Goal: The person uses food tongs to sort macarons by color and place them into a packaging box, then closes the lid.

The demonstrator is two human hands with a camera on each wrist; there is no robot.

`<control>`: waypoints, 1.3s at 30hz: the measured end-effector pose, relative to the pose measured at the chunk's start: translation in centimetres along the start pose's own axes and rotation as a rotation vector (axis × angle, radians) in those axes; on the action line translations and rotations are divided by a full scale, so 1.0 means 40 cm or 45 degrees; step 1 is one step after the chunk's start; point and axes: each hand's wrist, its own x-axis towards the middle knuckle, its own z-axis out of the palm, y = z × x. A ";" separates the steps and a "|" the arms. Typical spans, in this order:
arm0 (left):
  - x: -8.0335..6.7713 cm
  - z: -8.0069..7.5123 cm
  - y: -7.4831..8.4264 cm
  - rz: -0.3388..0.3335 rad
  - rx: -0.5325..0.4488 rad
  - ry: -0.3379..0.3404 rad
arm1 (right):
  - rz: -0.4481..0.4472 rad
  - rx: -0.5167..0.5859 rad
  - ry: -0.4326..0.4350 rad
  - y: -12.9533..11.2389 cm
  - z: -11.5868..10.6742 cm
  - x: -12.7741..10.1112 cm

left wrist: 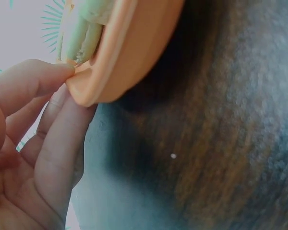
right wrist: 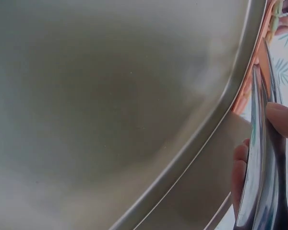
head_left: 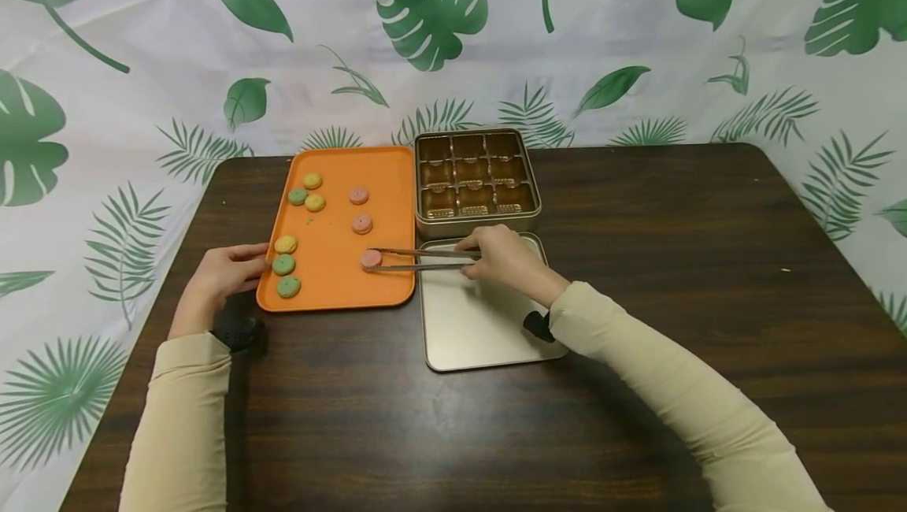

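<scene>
My left hand (head_left: 221,280) pinches the left rim of an orange tray (head_left: 333,283); in the left wrist view its thumb and fingers (left wrist: 57,148) are on either side of the edge. My right hand (head_left: 506,260) grips metal tongs (head_left: 434,253) that reach left over the tray's right edge. The tong tips lie on either side of a pink macaron (head_left: 371,259) on the tray. Two more pink macarons (head_left: 362,223) sit behind it. Green macarons (head_left: 288,286) and yellow macarons (head_left: 286,244) lie along the tray's left side.
Right of the tray, a flat metal lid (head_left: 489,323) lies beneath my right hand. Behind it is a square tin (head_left: 478,226) with a brown divided insert (head_left: 471,172). Everything rests on a dark wooden table (head_left: 659,260) before a leaf-patterned cloth (head_left: 496,47).
</scene>
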 end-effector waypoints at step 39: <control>-0.006 -0.002 0.007 0.000 0.015 -0.011 | 0.420 0.106 0.543 0.298 -0.218 -0.049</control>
